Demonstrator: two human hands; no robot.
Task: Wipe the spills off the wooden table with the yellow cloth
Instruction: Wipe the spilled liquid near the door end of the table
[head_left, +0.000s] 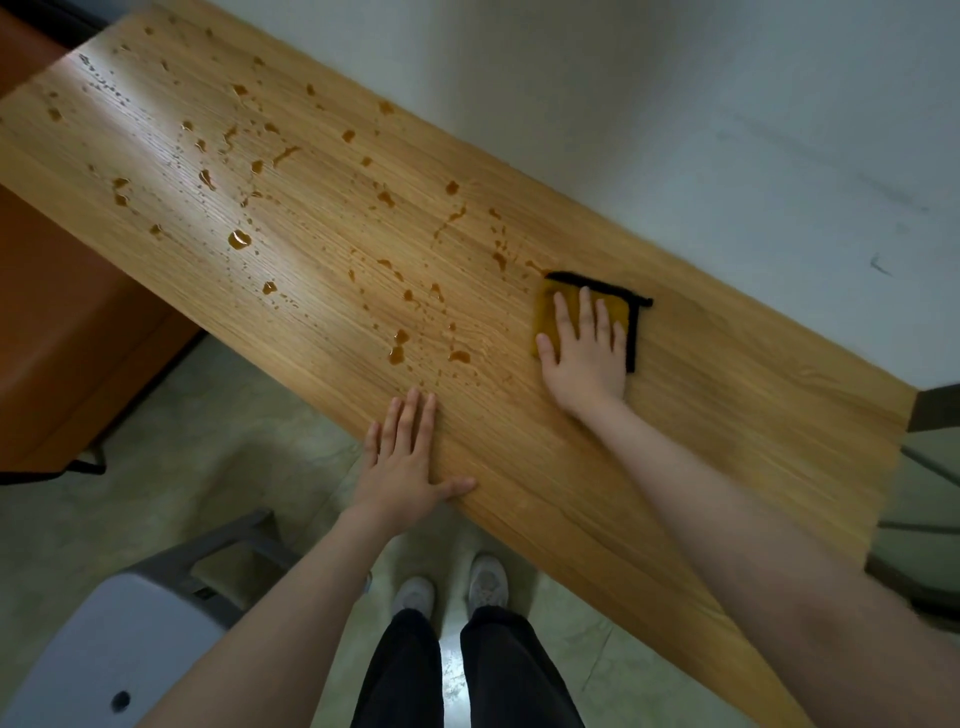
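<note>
1. The yellow cloth (563, 304) lies folded flat on the wooden surface (727, 415), towards the far edge, next to the pale wall (675, 130). It sits at the right-hand margin of the spill field.

2. The right hand (584, 353) rests palm-down on the cloth with straight, spread fingers. It presses the cloth rather than gripping it. Judgement: a flat palm spreads pressure across the whole pad, which suits mopping.

3. The left hand (408, 460) lies flat on the near edge of the surface, fingers straight and close together, thumb out along the wood. It holds nothing. Judgement: it serves as a brace while the person leans across.

4. The cloth is a roughly square pad with black edging (631, 332) showing along its far and right sides. No long axis is clear. Its edges run close to square with the frame, so it sits skewed to the surface's long axis, which runs from far left to near right.

5. Amber spills (239, 240) lie as scattered drops and streaks to the left of the cloth, some just beside its far-left corner, most well apart.

6. The wood to the right of the cloth shows no drops. Judgement: the task is at an early stage, and the remaining work lies leftward along the surface.
</note>
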